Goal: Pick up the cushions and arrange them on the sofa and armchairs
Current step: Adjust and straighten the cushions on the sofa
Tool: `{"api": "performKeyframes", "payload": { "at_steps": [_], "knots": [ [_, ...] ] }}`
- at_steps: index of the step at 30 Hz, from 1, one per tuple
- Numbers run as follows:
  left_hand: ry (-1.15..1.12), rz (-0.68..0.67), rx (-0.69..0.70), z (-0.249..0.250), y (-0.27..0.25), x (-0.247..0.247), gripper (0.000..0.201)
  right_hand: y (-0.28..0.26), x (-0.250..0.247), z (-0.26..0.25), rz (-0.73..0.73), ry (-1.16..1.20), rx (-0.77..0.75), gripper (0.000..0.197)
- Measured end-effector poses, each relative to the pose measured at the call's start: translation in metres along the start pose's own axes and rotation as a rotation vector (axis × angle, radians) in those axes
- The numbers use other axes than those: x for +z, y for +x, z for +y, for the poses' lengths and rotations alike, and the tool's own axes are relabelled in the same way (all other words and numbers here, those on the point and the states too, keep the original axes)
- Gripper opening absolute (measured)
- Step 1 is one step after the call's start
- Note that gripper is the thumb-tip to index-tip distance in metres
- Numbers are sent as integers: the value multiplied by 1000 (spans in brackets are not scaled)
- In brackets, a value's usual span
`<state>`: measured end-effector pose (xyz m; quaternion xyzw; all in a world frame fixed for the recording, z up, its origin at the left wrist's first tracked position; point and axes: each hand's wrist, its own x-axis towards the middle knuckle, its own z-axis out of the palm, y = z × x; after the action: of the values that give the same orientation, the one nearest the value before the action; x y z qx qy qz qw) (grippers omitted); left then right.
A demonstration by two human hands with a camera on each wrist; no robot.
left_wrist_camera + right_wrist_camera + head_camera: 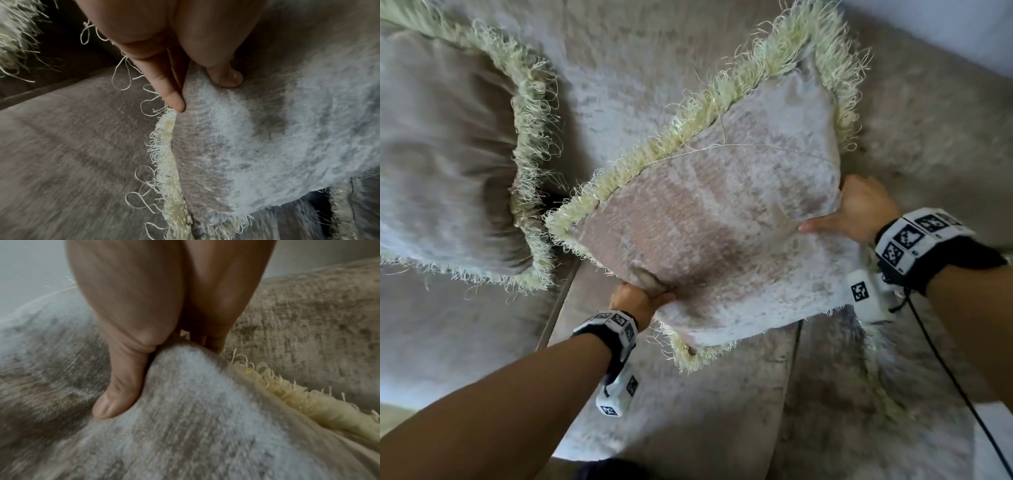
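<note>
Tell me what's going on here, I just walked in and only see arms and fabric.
A person is arranging cushions on a sofa. Both hands hold one fringed cushion: the left hand pinches its near edge, and the right hand grips its right side. The cushion is tilted toward the sofa back. A second fringed cushion lies to its left.

This looks like a living room in a home. A sofa upholstered in grey-beige velvety fabric fills the head view, its seat cushions parted by seams. Two matching throw cushions with pale yellow looped fringe lie on it, and a plain light wall shows behind.
</note>
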<state>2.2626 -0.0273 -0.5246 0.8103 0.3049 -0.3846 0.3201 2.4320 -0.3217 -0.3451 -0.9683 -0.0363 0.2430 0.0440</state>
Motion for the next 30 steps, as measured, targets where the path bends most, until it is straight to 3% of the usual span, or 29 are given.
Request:
{"api": "performKeyframes", "payload": {
  "at_steps": [2,4,7,14,22,30],
  "knots": [
    [31,13,14,-3,5,1,105,-4,-1,-2,-4,3,14,50],
    [46,19,5,0,-3,-4,97,-9,-3,-3,10,11,-18,48],
    [48,4,6,0,-8,-6,77,-14,-4,-1,56,1,-44,72],
    [24,59,130,-8,-20,-31,59,-48,-2,1,196,112,77,96],
    [101,160,352,21,-65,-102,50,-106,-12,-16,72,58,156,64],
    [255,222,574,64,-133,-140,38,-170,-7,-28,7,161,239,66]
  ]
}}
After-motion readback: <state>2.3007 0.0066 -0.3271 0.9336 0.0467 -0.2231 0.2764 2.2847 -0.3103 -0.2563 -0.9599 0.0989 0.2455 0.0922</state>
